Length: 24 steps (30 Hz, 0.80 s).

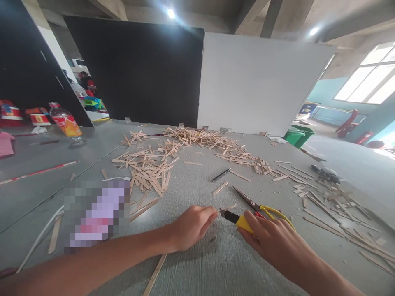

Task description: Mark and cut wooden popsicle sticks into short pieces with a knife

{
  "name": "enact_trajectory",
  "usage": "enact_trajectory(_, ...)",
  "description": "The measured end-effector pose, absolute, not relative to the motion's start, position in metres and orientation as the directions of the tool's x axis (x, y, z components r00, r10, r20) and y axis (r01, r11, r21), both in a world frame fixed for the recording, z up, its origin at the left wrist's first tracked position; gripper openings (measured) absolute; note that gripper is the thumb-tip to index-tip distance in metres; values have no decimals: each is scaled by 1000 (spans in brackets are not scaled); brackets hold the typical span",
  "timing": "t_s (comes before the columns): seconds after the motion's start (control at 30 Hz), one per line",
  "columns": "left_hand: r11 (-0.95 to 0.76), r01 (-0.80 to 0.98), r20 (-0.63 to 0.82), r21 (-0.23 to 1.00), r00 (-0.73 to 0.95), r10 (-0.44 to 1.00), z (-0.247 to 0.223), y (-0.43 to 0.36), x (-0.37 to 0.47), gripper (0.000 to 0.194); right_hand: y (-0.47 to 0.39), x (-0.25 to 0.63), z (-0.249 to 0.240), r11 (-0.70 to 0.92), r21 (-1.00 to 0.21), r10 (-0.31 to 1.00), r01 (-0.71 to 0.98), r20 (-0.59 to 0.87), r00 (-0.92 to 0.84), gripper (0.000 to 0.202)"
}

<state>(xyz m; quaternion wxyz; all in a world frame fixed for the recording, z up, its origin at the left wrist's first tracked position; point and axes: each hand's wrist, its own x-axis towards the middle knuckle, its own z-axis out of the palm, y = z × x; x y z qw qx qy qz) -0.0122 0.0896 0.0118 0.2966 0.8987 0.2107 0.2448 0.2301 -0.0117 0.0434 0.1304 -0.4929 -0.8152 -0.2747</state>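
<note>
My left hand (pixel 195 225) is closed in a pinch on a thin wooden craft stick (pixel 228 208) near the middle front of the table. My right hand (pixel 273 236) wraps round a yellow and black utility knife (pixel 243 223). The knife's dark tip is at the stick, just right of my left fingertips; whether it cuts into the wood I cannot tell. Behind my right hand lie scissors (pixel 247 197) with yellow handles, partly hidden by it. A short stick piece (pixel 220 188) and a black pen (pixel 221 174) rest beyond my hands.
Loose craft sticks (pixel 151 174) spread in heaps across the table, with split pieces and scraps (pixel 333 205) at the right. A blurred purple object (pixel 103 209) and a white cable (pixel 43 234) lie left. Upright black (pixel 148 74) and white (pixel 253 82) boards stand behind; a drink bottle (pixel 65 121) is far left.
</note>
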Motion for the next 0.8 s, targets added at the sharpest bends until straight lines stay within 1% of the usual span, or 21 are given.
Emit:
enact_trajectory(0.13, -738, 249, 310, 628, 789, 530, 12, 89, -12, 38, -14, 226, 39, 324, 301, 738, 897, 513, -439, 46)
enact_trajectory(0.3, -747, 268, 300, 608, 794, 529, 11, 88, -13, 37, -23, 213, 27, 256, 238, 814, 937, 469, -342, 42)
enact_trajectory(0.47, -750, 278, 296, 600, 794, 531, 10, 86, -12, 36, -28, 200, 20, 215, 222, 823, 951, 483, -298, 43)
enact_trajectory(0.57, -748, 271, 300, 606, 793, 530, 10, 86, -13, 35, -25, 205, 27, 234, 235, 825, 944, 466, -320, 45)
enact_trajectory(0.7, -743, 240, 303, 624, 803, 513, 12, 87, -14, 34, -16, 221, 40, 319, 253, 797, 913, 450, -403, 45)
enact_trajectory(0.8, -732, 227, 307, 642, 799, 517, 14, 87, -14, 34, -11, 230, 45, 372, 233, 774, 898, 456, -439, 42)
